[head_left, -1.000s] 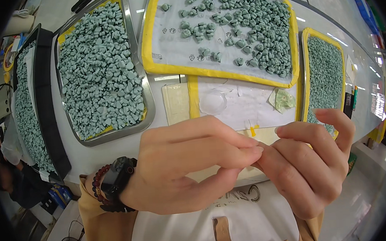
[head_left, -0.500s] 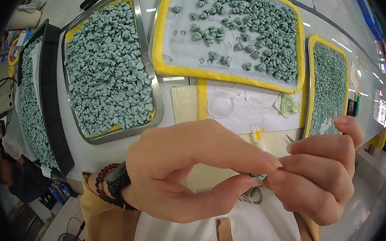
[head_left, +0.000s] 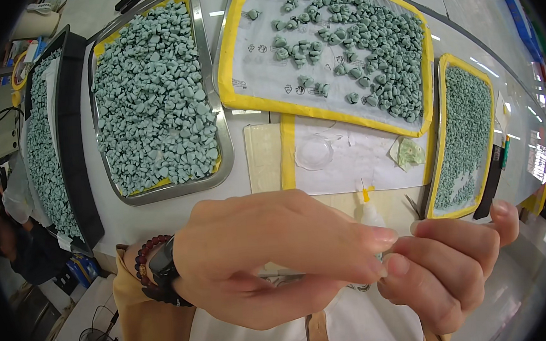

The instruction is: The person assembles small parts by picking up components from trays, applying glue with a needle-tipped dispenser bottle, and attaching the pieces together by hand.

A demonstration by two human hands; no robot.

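My left hand (head_left: 279, 252), a watch and beaded bracelets on its wrist, reaches across the middle with thumb and forefinger pinched. Its fingertips meet those of my right hand (head_left: 448, 269), whose fingers are curled. Between them is a small blue-green piece (head_left: 379, 257), almost wholly hidden by the fingers. Just beyond the fingertips stands a white squeeze bottle (head_left: 370, 214) with a yellow needle tip. A pointed metal tool (head_left: 413, 206), partly covered, lies by my right hand. Farther off, a yellow-edged tray (head_left: 252, 51) bears many rounded, bud-like green clusters.
A metal tray (head_left: 226, 158) heaped with loose blue-green pieces stands left of centre, with a black tray (head_left: 75, 133) beyond it. At right is a narrow yellow-edged tray (head_left: 442, 82) of smaller pieces. A clear round dish (head_left: 314, 153) and crumpled green sheet (head_left: 409, 153) lie mid-table.
Both hands have come slightly lower and closer to me. My left fingers have closed further over the blue-green piece, so less of it shows. More of the bottle and pointed tool is uncovered.
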